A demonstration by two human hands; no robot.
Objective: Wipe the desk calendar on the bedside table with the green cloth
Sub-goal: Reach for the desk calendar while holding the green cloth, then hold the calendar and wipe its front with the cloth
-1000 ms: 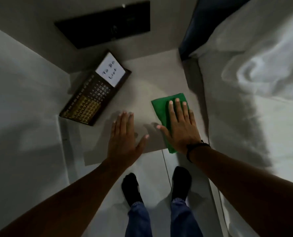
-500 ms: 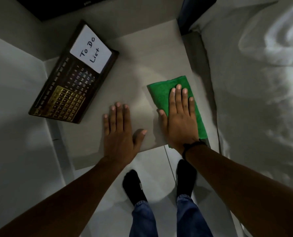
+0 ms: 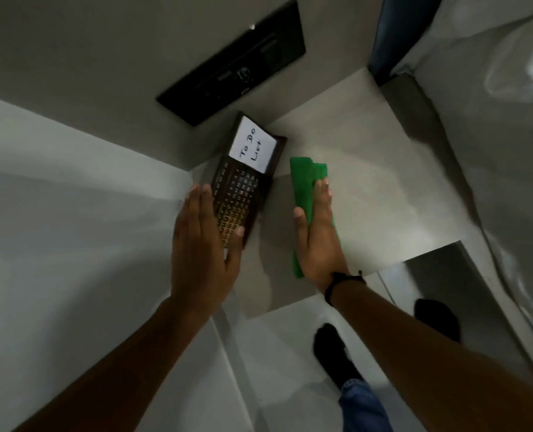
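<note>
A dark desk calendar [image 3: 243, 185] with a white "To Do List" note stands at the back left corner of the pale bedside table [image 3: 383, 188]. My left hand [image 3: 201, 244] is flat and open, its fingers along the calendar's left edge and its thumb over the lower end. My right hand [image 3: 318, 232] holds the green cloth [image 3: 305, 179], thumb on one side and fingers on the other. The cloth hangs just right of the calendar, a small gap apart from it.
A black panel [image 3: 237, 67] is mounted on the wall behind the table. A bed with white bedding [image 3: 508, 104] runs along the right side. A white wall [image 3: 56, 213] closes the left. My feet in black socks [image 3: 337, 357] stand on the floor below.
Both hands have left the tabletop and moved toward the calendar. The right hand has picked the cloth up and carried it left, next to the calendar. The left hand now touches the calendar.
</note>
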